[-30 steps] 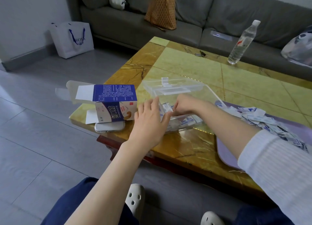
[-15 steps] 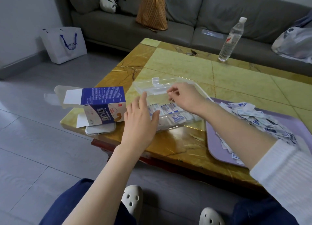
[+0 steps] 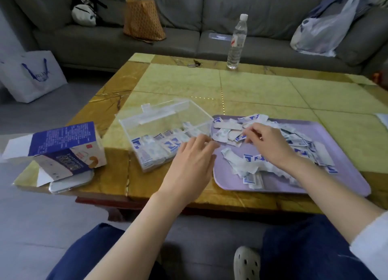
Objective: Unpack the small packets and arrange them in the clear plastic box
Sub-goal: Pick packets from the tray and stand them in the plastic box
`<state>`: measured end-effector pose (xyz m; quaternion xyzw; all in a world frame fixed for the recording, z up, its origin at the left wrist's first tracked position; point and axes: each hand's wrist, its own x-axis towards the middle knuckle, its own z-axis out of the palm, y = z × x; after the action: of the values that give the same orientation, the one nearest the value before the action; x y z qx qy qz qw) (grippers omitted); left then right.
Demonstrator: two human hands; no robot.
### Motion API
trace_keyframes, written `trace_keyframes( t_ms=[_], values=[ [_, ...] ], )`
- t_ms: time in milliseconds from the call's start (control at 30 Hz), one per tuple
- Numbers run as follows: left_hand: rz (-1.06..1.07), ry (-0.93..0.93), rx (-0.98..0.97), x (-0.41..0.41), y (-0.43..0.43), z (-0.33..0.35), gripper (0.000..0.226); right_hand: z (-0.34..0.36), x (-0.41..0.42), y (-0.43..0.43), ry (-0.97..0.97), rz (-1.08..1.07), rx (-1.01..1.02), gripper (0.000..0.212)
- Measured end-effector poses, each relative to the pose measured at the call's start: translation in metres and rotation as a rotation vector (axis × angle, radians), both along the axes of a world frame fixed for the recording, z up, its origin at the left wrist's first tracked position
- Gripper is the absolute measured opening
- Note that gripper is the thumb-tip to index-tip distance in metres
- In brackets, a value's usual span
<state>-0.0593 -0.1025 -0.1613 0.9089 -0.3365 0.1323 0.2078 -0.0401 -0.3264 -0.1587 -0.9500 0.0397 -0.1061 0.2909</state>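
- Currently, the clear plastic box is sitting on the tabletop near the front edge, with its hinged lid standing open at the far side; arranged packets are lying in rows along the near part of the box.
- Just right of the box, a purple tray is resting on the tabletop; loose packets, white with blue print, are lying heaped across it.
- The left hand is hovering at the near right corner of the box, beside the tray's left edge; its grip is lying open, fingers extended and holding nothing; contact with the box cannot be determined.
- The right hand is hovering over the tray, fingers curling down onto the heap; blur is hiding whether its grip is pinching a packet.
- Left of the box, an opened blue-and-white carton is lying on its side, partly on top of a phone; a water bottle is standing upright at the far edge, well apart from the box.
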Motion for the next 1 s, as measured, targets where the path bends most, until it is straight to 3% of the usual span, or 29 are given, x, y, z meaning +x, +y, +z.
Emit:
trace_keyframes(
  t_ms=[100, 233, 300, 433, 600, 767, 933, 1000],
  values=[
    [-0.080, 0.106, 0.111, 0.005, -0.022, -0.011, 0.037, -0.008, -0.016, -0.029, 0.149, 0.046, 0.010, 0.003],
    [-0.138, 0.186, 0.173, 0.008, -0.049, -0.019, 0.048, -0.018, -0.032, -0.057, 0.468, 0.167, -0.122, 0.072],
    [-0.160, 0.210, 0.225, 0.010, -0.058, -0.024, 0.054, -0.025, -0.034, -0.061, 0.473, 0.199, -0.150, 0.084],
    [-0.155, 0.242, 0.325, 0.014, -0.072, -0.032, 0.066, -0.030, -0.035, -0.062, 0.359, 0.149, -0.100, 0.064],
    [-0.096, 0.258, 0.329, 0.019, -0.085, -0.035, 0.058, -0.029, -0.035, -0.051, 0.201, 0.105, -0.262, 0.034],
    [-0.036, 0.119, 0.306, 0.024, -0.091, -0.039, 0.029, -0.030, -0.034, -0.046, 0.097, 0.051, -0.261, 0.032],
    [0.055, 0.131, 0.163, 0.030, -0.089, -0.033, 0.026, -0.032, -0.032, -0.047, 0.085, 0.027, -0.247, 0.027],
    [0.084, 0.103, 0.157, 0.032, -0.088, -0.031, 0.025, -0.031, -0.032, -0.046, 0.115, 0.004, -0.231, 0.036]
  ],
)
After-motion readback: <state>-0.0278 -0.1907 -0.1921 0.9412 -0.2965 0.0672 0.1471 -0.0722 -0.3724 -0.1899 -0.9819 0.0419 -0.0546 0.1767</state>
